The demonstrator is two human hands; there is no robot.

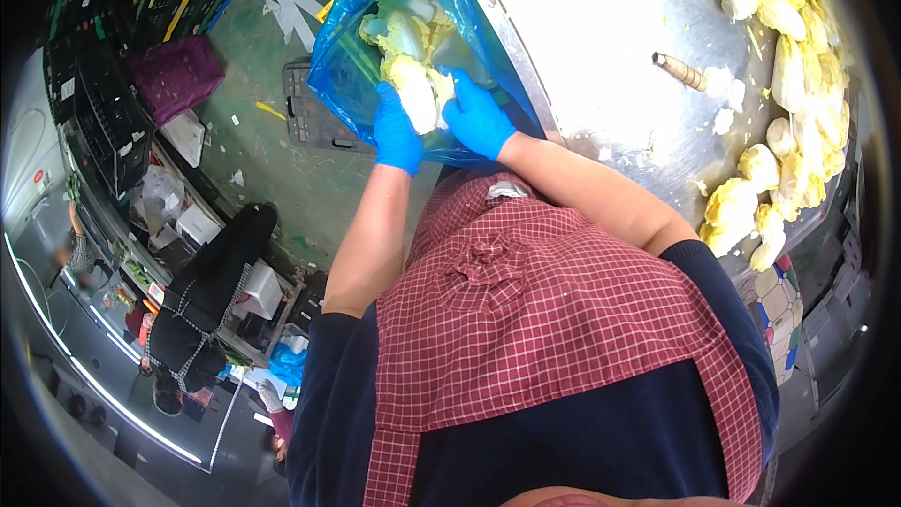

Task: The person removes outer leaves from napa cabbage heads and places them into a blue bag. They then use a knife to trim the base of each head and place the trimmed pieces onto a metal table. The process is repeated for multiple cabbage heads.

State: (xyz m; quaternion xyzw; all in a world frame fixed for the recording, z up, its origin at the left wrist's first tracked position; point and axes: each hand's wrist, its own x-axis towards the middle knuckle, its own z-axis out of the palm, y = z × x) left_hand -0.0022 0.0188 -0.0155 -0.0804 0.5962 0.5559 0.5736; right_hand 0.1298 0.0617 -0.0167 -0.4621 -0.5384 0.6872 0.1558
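Observation:
My left hand (397, 134) and my right hand (477, 115), both in blue gloves, are closed on the two sides of a pale napa cabbage (410, 94). They hold it over the mouth of a blue plastic bag (330, 64). Inside the bag lie loose yellow-green cabbage leaves (405, 26). To the right, on the metal table (601, 56), rests a knife (680, 71) with a wrapped, tan handle; glare washes out its blade. The lower end of the bag is hidden.
Many napa cabbages (793, 84) are heaped along the table's right side, with leaf scraps around them. A dark plastic crate (305, 108) lies on the green floor beside the bag. Stacked black crates (108, 103) and a purple bag (175, 75) stand left. Another person (202, 305) is at lower left.

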